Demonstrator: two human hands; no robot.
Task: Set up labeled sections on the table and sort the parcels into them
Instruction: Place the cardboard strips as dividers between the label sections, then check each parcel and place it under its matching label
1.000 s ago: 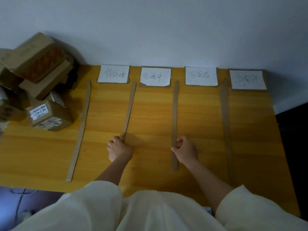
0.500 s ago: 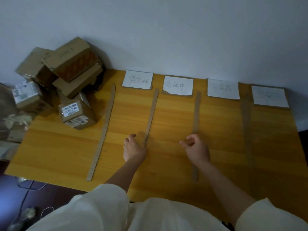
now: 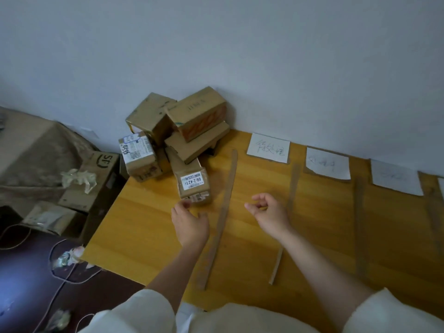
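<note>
Two empty hands reach toward a parcel pile at the desk's far left corner.

Left hand (image 3: 189,224), relaxed open, nears the closest parcel (image 3: 193,186); right hand (image 3: 270,213) hangs loosely curled. The cardboard looks light and stiff; grip opposite sides.

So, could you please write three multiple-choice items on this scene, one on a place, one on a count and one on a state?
1. Where is the parcel pile?
A. the table's far left corner
B. the table's right edge
C. the floor

2. How many paper labels show whole?
A. one
B. three
C. six

3. What are the hands doing?
A. both holding nothing
B. both gripping strips
C. lifting a parcel

Answers:
1 A: the parcels sit by the wall, left of the first strip.
2 B: three sheets show whole; a fourth is cut off.
3 A: left hand and right hand hover over the table.
</note>
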